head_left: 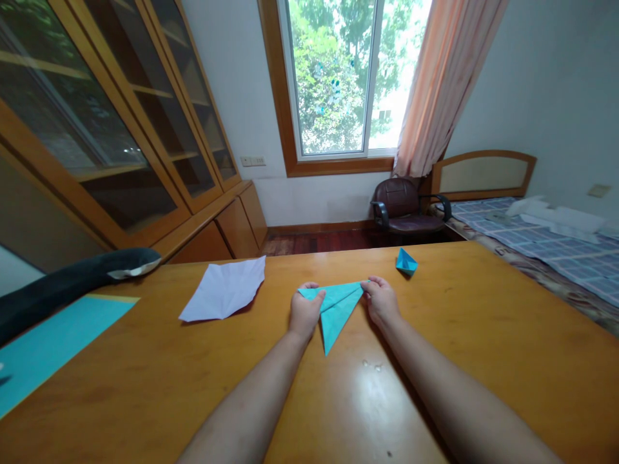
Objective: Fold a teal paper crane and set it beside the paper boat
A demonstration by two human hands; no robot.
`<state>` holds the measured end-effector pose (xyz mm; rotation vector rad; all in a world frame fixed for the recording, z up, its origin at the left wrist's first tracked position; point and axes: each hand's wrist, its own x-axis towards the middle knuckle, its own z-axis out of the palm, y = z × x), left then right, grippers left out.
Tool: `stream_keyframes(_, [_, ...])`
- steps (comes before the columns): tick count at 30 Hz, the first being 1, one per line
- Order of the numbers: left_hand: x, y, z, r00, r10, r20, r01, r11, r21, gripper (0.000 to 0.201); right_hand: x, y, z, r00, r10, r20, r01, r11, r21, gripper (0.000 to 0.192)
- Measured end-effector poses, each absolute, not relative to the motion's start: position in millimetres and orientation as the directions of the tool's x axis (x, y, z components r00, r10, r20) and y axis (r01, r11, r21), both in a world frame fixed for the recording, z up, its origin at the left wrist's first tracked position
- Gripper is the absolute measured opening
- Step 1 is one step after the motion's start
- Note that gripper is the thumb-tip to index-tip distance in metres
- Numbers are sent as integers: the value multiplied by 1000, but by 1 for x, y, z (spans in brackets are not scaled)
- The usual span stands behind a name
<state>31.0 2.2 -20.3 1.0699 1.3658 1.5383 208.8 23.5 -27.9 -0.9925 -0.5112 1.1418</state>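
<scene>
1. The turquoise folded origami paper (338,312) is between the two hands over the varnished wooden desk (333,419), long edge away from the person, point toward them; whether that point touches the wood I cannot tell
2. Left hand (304,314): thumb on the upper face, fingers curled beneath, clamped on the left corner
3. Right hand (382,303): thumb and fingers pinched together on the right corner
4. For good handling, I'd keep the pull light and even, line up the layers at the slanting crease, and press creases against the flat desk rather than in mid-air
5. Beyond the right hand sits a small blue origami piece (407,263); left of the hands lies a creased white paper sheet (225,290)
6. No brand, label or writing is readable anywhere
</scene>
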Motion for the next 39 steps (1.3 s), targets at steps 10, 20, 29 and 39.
stream_keyframes(10, [25, 10, -28, -373, 927, 37, -139, -95, 986, 40, 227, 30, -32, 394, 911, -117, -579, 148, -802, 40])
stream_keyframes(20, [26, 10, -26, -451, 890, 73, -120, -141, 983, 43, 183, 4, -21, 91, 996, 11, -337, 41, -941, 38])
stream_keyframes(29, [36, -7, -9, -117, 970, 213, -45, -220, 974, 24, 183, 1, -21, 109, 994, -11, -342, 27, -939, 36])
stream_keyframes(39, [41, -9, -18, 119, 954, 276, -26, -275, 961, 25, 186, 4, -23, 202, 979, 2, -309, 65, -949, 38])
